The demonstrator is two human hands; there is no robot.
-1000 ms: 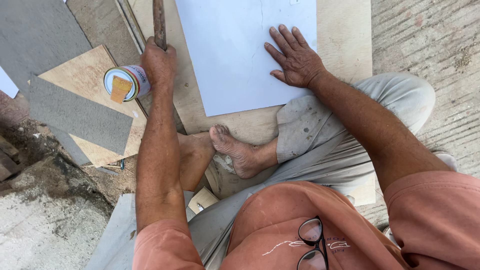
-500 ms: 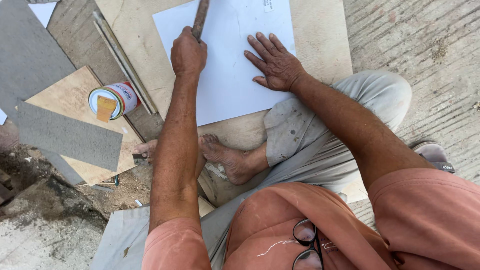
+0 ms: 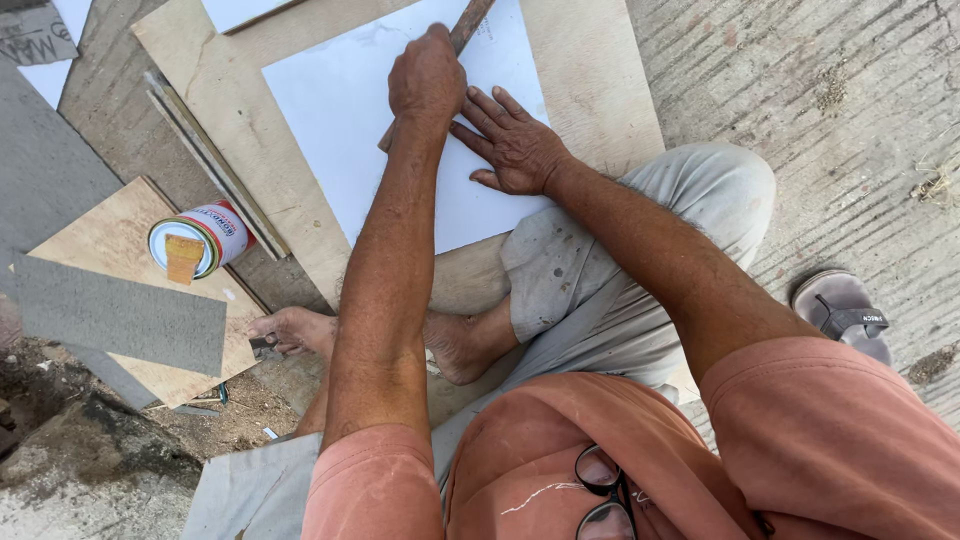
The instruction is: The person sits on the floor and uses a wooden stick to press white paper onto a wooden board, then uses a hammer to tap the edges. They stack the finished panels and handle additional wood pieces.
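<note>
A white sheet lies on a tan plywood board on the ground in front of me. My left hand is closed around a long brown wooden stick that slants across the sheet. My right hand presses flat on the sheet with fingers spread, just right of the stick. I sit cross-legged, bare feet near the board's front edge.
An open tin of glue with a small wooden spreader stands on a plywood piece at left, beside a grey laminate strip. A thin batten lies along the board's left edge. A sandal rests on the concrete at right.
My left hand has carried the stick rightward, from beside the tin onto the white sheet. My right hand stays flat on the sheet, now close to the left one.
</note>
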